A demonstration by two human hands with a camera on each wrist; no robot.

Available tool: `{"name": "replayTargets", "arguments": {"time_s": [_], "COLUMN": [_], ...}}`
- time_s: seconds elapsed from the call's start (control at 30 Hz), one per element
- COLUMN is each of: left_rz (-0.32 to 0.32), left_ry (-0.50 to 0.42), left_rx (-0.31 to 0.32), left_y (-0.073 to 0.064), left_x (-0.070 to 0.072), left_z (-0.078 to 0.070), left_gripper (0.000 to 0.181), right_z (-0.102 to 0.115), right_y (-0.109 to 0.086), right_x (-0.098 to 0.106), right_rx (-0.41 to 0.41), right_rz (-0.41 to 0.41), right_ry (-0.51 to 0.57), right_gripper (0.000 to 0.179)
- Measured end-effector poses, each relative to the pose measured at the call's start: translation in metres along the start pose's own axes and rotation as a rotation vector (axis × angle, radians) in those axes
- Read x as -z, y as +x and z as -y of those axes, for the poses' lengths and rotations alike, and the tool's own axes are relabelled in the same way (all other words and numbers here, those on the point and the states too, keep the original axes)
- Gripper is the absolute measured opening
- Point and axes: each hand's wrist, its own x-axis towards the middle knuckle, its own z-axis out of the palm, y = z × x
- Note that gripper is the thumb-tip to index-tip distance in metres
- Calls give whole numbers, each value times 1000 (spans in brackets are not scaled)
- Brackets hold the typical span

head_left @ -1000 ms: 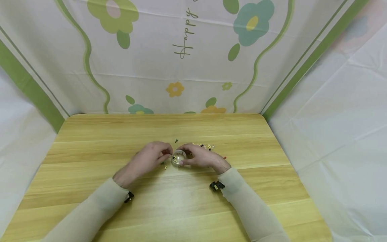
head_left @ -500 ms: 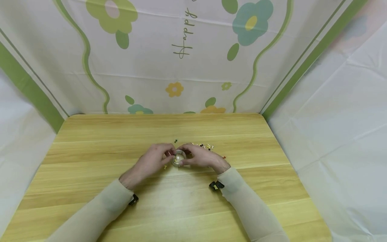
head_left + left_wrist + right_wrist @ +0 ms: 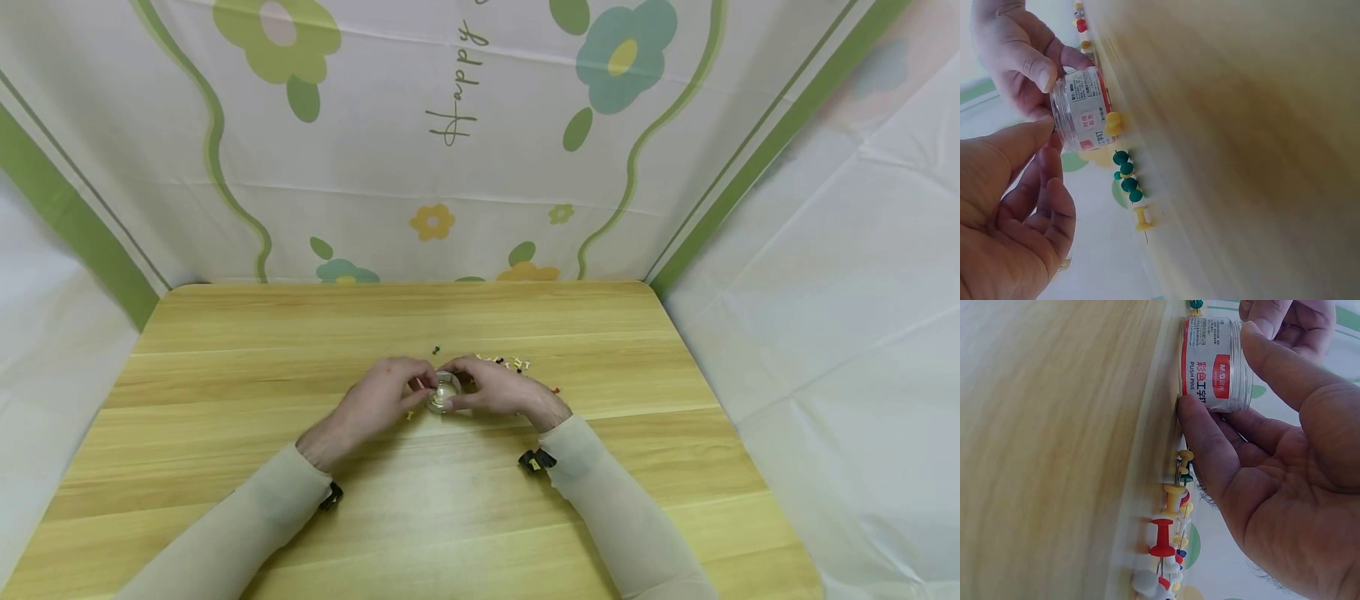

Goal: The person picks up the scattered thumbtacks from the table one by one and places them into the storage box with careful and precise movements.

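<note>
A clear push-pin jar (image 3: pixel 1210 365) with a white and red label stands lidless on the wooden table, a few pins inside. My right hand (image 3: pixel 495 385) holds it from the right, thumb on the near side and fingers round the far side. My left hand (image 3: pixel 382 392) is at the jar's mouth, thumb and forefinger pinched together right at the rim. A small dark bit of a push pin (image 3: pixel 1055 129) shows at those fingertips; the rest is hidden by them. Green push pins (image 3: pixel 1127 169) and a yellow push pin (image 3: pixel 1142 218) lie beneath the left hand.
Several loose push pins (image 3: pixel 517 363) in mixed colours lie beyond and right of the right hand. One green push pin (image 3: pixel 437 350) lies alone behind the jar. A flower-printed curtain (image 3: pixel 480 167) hangs at the back edge of the table (image 3: pixel 450 500).
My left hand has moved right, from beside the jar to over its mouth, and then stays there. My right hand keeps its hold on the jar in the same place.
</note>
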Motion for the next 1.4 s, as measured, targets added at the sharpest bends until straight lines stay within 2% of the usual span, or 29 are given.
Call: {"name": "replayTargets", "arguments": {"time_s": [0.2,0.43,0.47,0.6,0.67,0.7,0.93,1.07,1.1,1.23,1.4], "left_rz": [27,61,56,55,51,55,77,110,115,137,176], "left_ry": [62,133,130,166,206,240,354,403,419,517,663], "left_rx": [-17,-49,-91,-145,-169,-150,-178,-180,-179,-182,-255], "left_y": [0,-3,0,-3,-5,-10,-12,-11,-10,-8,-4], "left_x": [3,18,14,23,27,36,48,50,50,49,47], "left_z": [-1,-1,15,23,25,11,18,20,20,23,27], "left_gripper": [12,11,8,8,8,12,17,16,15,12,13], "right_z": [0,1,1,2,2,2,0,0,-10,-9,-1], "right_y": [0,0,0,0,0,0,0,-2,2,2,0], "right_x": [0,0,0,0,0,0,0,1,0,0,0], "right_rx": [-3,4,6,12,9,8,4,14,35,37,8], "right_rz": [-1,1,0,-6,-6,-8,-8,-6,-11,-13,-9], "right_ry": [-2,-10,-13,-22,-24,-24,-35,-41,-54,-50,-21], "right_gripper": [63,63,62,61,61,60,63,63,66,65,61]}}
